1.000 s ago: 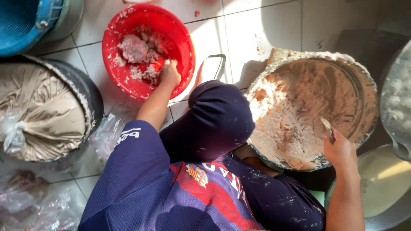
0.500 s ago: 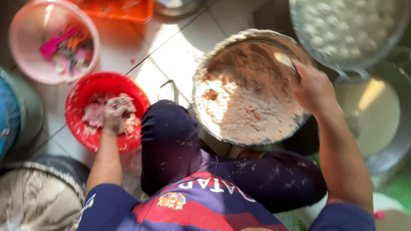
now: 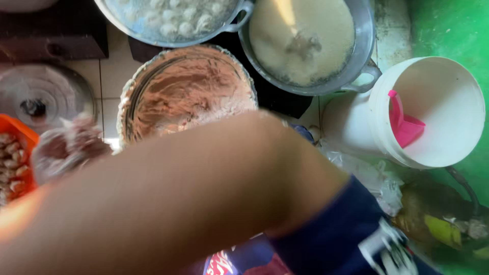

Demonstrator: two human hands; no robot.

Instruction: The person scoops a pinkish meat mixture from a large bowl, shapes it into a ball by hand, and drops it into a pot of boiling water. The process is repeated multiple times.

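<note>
My right arm crosses the whole view from the dark blue sleeve at the lower right to the left edge, close to the camera and blurred. My right hand [image 3: 69,147] is coated in pale dough and hovers beside an orange tray [image 3: 20,133] of small shaped balls. Whether its fingers close on a lump is lost in the blur. Just above the arm stands a wide bowl [image 3: 188,86] smeared with pinkish dough. My left hand is out of sight.
At the top, a metal pot [image 3: 168,20] holds white balls in water. Beside it is a pot of cloudy liquid [image 3: 305,46]. At the right, a white bucket [image 3: 433,147] holds a pink scoop [image 3: 402,122]. A round metal lid [image 3: 41,102] lies at the left, crumpled plastic bags [image 3: 372,178] under the bucket.
The view has swung right and closer; the red bowl and my left hand have left the frame. My right arm left the dough bowl's rim and now reaches across to the left.
</note>
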